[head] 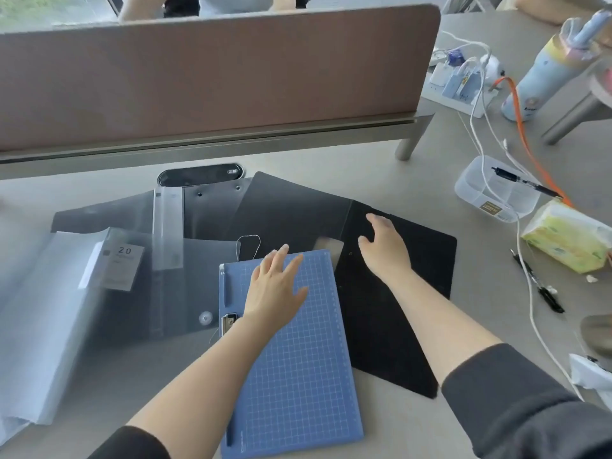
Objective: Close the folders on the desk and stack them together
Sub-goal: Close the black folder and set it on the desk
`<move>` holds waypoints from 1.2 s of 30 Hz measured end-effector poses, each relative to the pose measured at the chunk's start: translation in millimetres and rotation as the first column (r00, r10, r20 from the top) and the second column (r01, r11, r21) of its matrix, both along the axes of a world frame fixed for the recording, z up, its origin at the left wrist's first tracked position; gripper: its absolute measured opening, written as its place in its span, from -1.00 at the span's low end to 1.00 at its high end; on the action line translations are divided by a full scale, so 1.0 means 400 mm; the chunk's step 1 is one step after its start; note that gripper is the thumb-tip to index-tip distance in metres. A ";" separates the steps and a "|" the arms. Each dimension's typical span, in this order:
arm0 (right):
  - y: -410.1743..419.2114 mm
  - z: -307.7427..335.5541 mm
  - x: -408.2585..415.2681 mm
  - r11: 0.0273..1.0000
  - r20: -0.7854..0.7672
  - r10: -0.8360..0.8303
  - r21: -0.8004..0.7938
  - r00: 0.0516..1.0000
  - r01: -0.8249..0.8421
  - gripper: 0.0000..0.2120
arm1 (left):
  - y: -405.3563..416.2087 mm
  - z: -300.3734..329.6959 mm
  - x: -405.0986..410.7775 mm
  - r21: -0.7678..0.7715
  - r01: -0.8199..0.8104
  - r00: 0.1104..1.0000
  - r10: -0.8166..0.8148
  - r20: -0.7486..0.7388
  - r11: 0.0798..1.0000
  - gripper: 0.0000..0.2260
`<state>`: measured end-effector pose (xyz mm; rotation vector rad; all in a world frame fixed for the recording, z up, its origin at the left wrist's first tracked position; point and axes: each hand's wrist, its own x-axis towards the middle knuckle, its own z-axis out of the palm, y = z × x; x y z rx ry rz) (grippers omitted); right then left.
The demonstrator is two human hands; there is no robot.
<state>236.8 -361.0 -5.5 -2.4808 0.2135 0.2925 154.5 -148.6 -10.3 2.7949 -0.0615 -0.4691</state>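
Nearest, at 6 o'clock, the blue folder (291, 352) is closed, with the left hand (276, 286) flat on it. At 3 o'clock the right hand (385, 246), fingers relaxed, is laid on the open black folder (397, 313). At 9 o'clock the translucent folder (109, 286) is unclosed. Stacking is judged unstarted.

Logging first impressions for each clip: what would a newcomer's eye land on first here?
Probably the blue grid folder at centre front, with the left hand resting flat on it. Next, the black folder lying open to its right, the right hand open over it. At the left lies a translucent grey folder, also open.
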 end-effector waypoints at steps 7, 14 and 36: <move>0.018 -0.043 0.088 0.992 -0.068 0.089 -0.078 0.994 -0.095 -0.43 | 0.009 -0.024 0.049 0.030 0.034 0.999 -0.033 -0.032 0.999 -0.40; 0.026 -0.055 0.129 0.986 -0.083 0.090 -0.135 0.992 -0.101 -0.42 | 0.006 -0.042 0.054 0.024 0.057 0.998 -0.056 -0.039 0.998 -0.40; -0.048 0.021 0.168 0.955 0.005 -0.244 -0.173 0.970 0.241 -0.66 | -0.012 -0.039 0.049 -0.011 0.025 0.999 -0.025 0.029 1.000 -0.45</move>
